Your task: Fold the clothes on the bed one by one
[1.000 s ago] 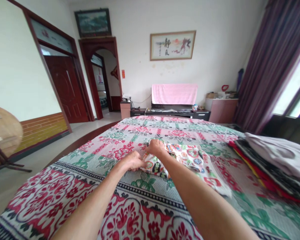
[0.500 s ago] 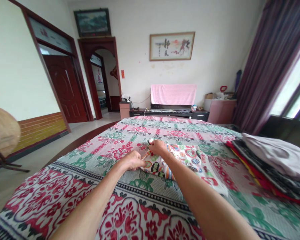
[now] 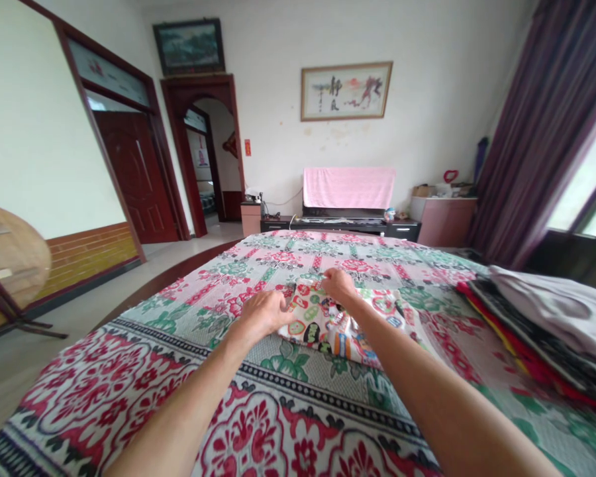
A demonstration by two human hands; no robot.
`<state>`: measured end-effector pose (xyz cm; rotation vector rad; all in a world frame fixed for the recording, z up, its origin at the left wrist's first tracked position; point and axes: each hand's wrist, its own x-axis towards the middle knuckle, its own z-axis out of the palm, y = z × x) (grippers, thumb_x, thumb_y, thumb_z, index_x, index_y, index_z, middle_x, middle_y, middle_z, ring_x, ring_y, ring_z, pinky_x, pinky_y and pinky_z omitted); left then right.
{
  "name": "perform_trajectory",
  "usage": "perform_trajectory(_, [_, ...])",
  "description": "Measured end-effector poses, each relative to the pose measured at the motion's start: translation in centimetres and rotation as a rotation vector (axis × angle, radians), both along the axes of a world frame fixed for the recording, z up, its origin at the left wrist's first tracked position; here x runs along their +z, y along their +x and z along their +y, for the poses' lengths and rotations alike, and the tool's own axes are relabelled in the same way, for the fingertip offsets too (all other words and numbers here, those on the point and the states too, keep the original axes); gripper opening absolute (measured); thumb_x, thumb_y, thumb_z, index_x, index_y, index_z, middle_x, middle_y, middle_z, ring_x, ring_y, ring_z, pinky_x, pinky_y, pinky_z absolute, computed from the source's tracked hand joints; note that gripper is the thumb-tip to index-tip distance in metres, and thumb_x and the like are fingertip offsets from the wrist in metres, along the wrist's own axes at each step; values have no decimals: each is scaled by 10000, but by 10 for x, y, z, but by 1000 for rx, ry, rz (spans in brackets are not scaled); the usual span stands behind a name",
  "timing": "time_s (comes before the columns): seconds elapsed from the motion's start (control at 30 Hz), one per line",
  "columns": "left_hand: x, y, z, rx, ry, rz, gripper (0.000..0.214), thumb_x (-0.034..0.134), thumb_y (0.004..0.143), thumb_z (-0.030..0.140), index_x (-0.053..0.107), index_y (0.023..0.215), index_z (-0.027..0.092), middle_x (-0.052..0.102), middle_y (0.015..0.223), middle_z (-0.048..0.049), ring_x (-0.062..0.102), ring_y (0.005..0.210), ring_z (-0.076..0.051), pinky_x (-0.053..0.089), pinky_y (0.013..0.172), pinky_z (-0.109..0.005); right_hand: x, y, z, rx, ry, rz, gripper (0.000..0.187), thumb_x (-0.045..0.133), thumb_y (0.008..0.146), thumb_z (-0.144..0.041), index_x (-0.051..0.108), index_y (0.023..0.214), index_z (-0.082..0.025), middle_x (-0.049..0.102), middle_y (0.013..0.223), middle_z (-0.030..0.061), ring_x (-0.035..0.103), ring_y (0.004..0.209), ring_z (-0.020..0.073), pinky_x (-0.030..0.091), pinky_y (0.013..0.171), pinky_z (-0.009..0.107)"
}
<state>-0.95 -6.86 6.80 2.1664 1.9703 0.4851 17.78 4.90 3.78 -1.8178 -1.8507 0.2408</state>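
A white piece of clothing with colourful badge-like prints (image 3: pixel 322 324) lies folded on the flowered cover (image 3: pixel 248 411); its exact kind is hard to make out. At its left edge is my left hand (image 3: pixel 265 311), fingers bent and thumb on the fabric, closed on that edge. My right hand (image 3: pixel 338 285) is closed in a pinch at the far edge of the same cloth, the fingertips partly hidden. My right forearm crosses over its right part.
A stack of folded clothes (image 3: pixel 541 324) lies at the right, with a pale one on top. Beyond the cover stand a low black cabinet (image 3: pixel 402 230) and a pink cloth (image 3: pixel 348 187) over a screen-like shape. A round wooden board (image 3: pixel 14 252) leans at the left.
My right hand has moved right along the cloth's far edge, and the left part of the print now lies flatter and more exposed. My left hand stays near the left edge, slightly higher.
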Motion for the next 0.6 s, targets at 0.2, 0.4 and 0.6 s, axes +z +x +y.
perform_trajectory(0.2, [-3, 26, -8, -512, 4, -2, 274, 683, 639, 351, 743, 878, 231, 649, 748, -14, 548, 688, -145, 378, 611, -226, -9, 20, 14, 36, -127, -107, 325, 528, 753, -371, 723, 887, -148, 701, 782, 81, 625, 705, 174, 401, 564, 215])
perform_trajectory(0.4, [-21, 27, -1, -519, -42, -67, 224, 614, 673, 254, 750, 842, 197, 650, 681, -8, 544, 651, -135, 377, 605, -216, -8, 14, 6, 72, -89, -80, 222, 545, 734, -269, 730, 806, -171, 684, 716, 49, 617, 690, 160, 363, 559, 206])
perform_trajectory(0.6, [-22, 17, 8, -426, -235, -302, 217, 614, 651, 252, 728, 804, 149, 627, 642, 17, 506, 591, -102, 355, 533, -189, -7, 12, 1, 26, 12, 43, 256, 488, 792, -252, 716, 848, -148, 686, 750, 53, 598, 704, 151, 364, 602, 210])
